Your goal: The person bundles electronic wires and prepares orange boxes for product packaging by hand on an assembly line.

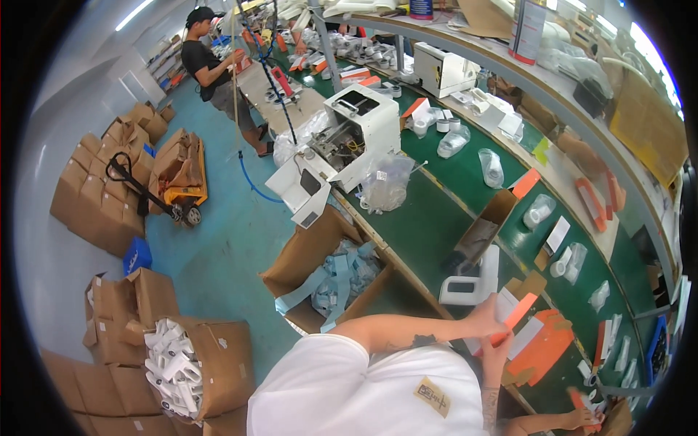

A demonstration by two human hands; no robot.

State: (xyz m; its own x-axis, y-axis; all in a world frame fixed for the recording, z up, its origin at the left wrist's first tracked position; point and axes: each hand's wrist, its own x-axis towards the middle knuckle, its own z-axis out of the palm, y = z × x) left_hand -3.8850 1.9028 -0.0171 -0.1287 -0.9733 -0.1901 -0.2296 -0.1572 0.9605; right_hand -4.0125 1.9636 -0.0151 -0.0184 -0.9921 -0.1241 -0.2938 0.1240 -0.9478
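My left hand [488, 320] reaches out over the green bench [429, 225] and grips a small orange and white folding carton [518, 309] by its near edge. A white plastic unit [469, 287] lies just beyond that hand. A stack of flat orange cartons [547, 349] sits right of the held carton. My right hand [585, 418] is low at the right rim, resting at another orange carton piece [576, 400]; its fingers are too small and dim to read.
An open cardboard box [486, 229] stands behind the white unit. Bagged white parts [538, 211] lie along the bench. A white machine [360, 134] sits at the bench end. Cartons of grey straps [334, 280] and white parts [178, 367], a pallet jack [171, 196] and a co-worker [211, 69] occupy the floor.
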